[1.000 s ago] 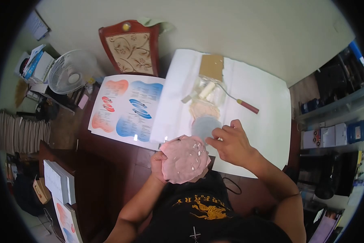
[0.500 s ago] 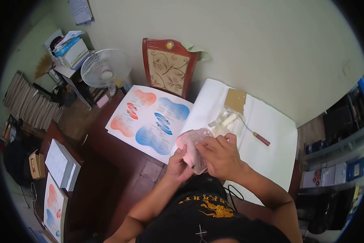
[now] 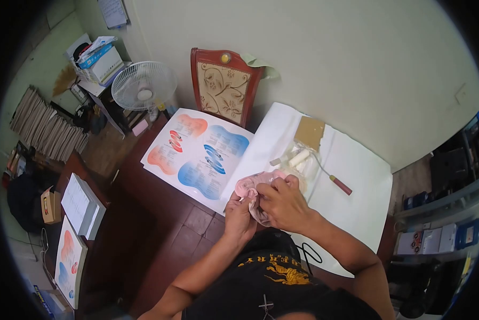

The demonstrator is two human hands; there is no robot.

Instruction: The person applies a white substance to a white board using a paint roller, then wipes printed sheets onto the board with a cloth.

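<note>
A crumpled pink sheet (image 3: pixel 250 188), bunched above the table edge.

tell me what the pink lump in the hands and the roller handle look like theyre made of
Pink lump: looks like soft clay or dough, matte; it folds and creases where the left hand and right hand squeeze it. Roller handle: probably painted wood or plastic with a smooth dark red finish, on a thin shaft that looks like metal wire; too small to be sure.

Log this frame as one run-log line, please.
left hand: grips pink sheet | right hand: pinches its upper edge | white paper: under hands | roller: lies untouched beyond
</note>
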